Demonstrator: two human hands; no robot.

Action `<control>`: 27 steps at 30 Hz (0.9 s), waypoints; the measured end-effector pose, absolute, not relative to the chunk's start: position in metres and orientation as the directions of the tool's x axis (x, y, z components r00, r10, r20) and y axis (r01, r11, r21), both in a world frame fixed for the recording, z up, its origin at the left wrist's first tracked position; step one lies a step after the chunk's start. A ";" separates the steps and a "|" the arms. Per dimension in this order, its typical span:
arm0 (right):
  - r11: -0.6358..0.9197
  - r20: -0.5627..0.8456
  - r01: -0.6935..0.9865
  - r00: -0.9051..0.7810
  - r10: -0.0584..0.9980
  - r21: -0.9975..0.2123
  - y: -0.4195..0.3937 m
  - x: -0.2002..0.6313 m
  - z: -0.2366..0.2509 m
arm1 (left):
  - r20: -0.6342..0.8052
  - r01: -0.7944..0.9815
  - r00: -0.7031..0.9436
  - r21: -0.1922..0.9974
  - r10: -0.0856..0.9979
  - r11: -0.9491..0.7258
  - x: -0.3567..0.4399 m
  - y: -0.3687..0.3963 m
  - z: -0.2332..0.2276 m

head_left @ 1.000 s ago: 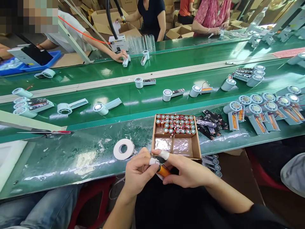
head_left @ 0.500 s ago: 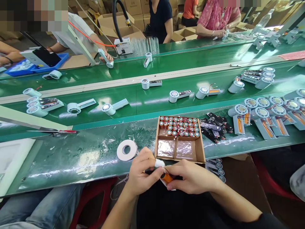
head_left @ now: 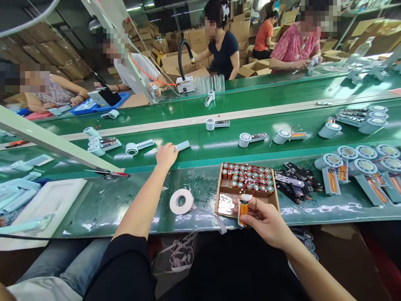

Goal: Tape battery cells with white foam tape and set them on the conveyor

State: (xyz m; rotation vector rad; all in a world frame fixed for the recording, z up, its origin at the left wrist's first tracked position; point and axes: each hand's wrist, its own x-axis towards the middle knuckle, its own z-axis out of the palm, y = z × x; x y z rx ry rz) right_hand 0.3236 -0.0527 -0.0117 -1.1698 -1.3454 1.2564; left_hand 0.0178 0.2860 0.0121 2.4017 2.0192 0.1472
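Observation:
My left hand [head_left: 166, 154] is stretched out over the green conveyor belt [head_left: 200, 138] and closed on a pale blue fan shell [head_left: 182, 145], whose handle sticks out to the right of my fingers. My right hand [head_left: 265, 219] holds an orange battery [head_left: 243, 207] with a white strip and thin wires, just in front of the cardboard box [head_left: 221, 196]. The box holds several orange batteries [head_left: 247, 174] in its far half. A roll of white tape [head_left: 181, 201] lies on the near bench between my two arms.
More fan shells [head_left: 135, 147] ride the belt. Black circuit boards [head_left: 296, 177] and fan halves with orange batteries [head_left: 357, 167] lie right of the box. A white foam tray [head_left: 46, 205] sits at left. Other people work across the line. A slanted white bar [head_left: 56, 144] crosses left.
My left hand has let go of the battery and reached forward to the belt, taking the fan shell. My right hand keeps the battery. The view has tilted up.

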 end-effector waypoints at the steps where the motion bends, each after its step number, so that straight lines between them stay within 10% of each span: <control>1: 0.043 0.033 0.090 -0.111 0.993 -0.995 -0.051 0.323 -0.012 | 0.047 0.979 0.193 0.052 0.980 -0.195 0.018 0.292 0.014; 10: 0.076 0.045 0.238 -0.132 0.990 -0.968 -0.045 0.320 -0.009 | -0.074 0.830 0.558 0.054 0.827 -0.555 0.113 0.289 -0.002; 18: 0.021 0.025 -0.045 -0.070 0.997 -0.999 -0.047 0.336 0.010 | -0.083 0.753 0.654 0.164 0.752 -0.637 0.134 0.302 -0.003; 27: 0.289 0.287 0.290 -0.051 0.957 -0.912 0.154 0.365 0.035 | -0.021 0.775 0.587 0.304 0.810 -0.554 0.129 0.305 -0.003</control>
